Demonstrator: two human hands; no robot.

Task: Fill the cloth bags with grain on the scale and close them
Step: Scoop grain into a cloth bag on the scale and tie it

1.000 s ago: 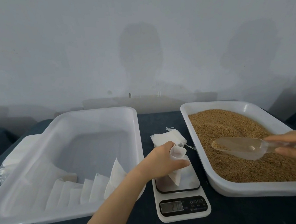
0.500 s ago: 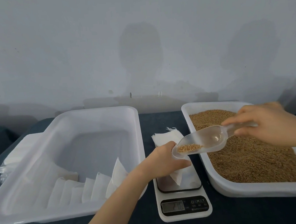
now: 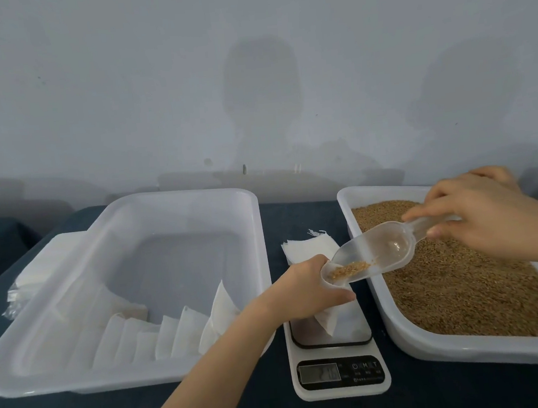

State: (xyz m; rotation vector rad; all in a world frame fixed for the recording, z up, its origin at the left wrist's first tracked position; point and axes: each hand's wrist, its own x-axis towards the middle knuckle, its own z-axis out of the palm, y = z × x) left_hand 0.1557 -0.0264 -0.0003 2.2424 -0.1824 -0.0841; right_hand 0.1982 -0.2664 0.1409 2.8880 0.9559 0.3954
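Note:
My left hand [image 3: 305, 290] grips a white cloth bag [image 3: 329, 319] that stands on the white digital scale [image 3: 340, 374]; the hand hides the bag's mouth. My right hand [image 3: 479, 216] holds the handle of a clear plastic scoop [image 3: 380, 252]. The scoop tilts down to the left, its tip at the bag's mouth, with a little brown grain [image 3: 349, 270] at the tip. To the right stands a white tub [image 3: 472, 348] full of grain [image 3: 459, 281].
A large white tub [image 3: 257, 237] on the left holds a row of several filled white bags [image 3: 175, 334] along its near wall. A stack of flat cloth bags [image 3: 308, 247] lies behind the scale. More white packets [image 3: 37, 269] lie left of the tub. Dark cloth covers the table.
My right hand lifted the scoop out of the grain tub and carried it left to the bag, then tipped it further down. My left hand stayed on the bag.

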